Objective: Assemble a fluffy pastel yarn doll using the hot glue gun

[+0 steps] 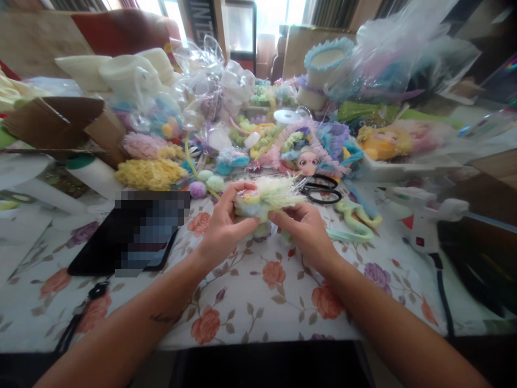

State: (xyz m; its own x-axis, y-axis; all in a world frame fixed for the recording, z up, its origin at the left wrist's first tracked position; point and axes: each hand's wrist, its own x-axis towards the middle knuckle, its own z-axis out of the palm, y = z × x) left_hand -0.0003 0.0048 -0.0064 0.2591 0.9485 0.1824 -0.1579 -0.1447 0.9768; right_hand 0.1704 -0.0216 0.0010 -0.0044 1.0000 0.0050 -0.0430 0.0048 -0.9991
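Between both hands, just above the flowered tablecloth point(250, 302), is a small fluffy pastel craft piece point(274, 194) in pale green, yellow and white. My left hand point(226, 221) grips its left side, thumb in front and fingers curled behind. My right hand point(305, 226) pinches its lower right side with the thumb; the other fingers are partly hidden behind it. Black-handled scissors point(323, 189) lie just beyond my right hand. Pompoms point(205, 184) in purple and pale green rest beyond my left hand. A pale green fuzzy strip point(355, 223) lies to the right.
A tablet point(97, 237) lies at left, near a cardboard box point(60, 124). At right a white glue gun point(422, 221) stands with its cord trailing to the front edge. Yarn, plastic bags, a doll face point(307, 161) and a ribbon spool point(287, 116) crowd the back.
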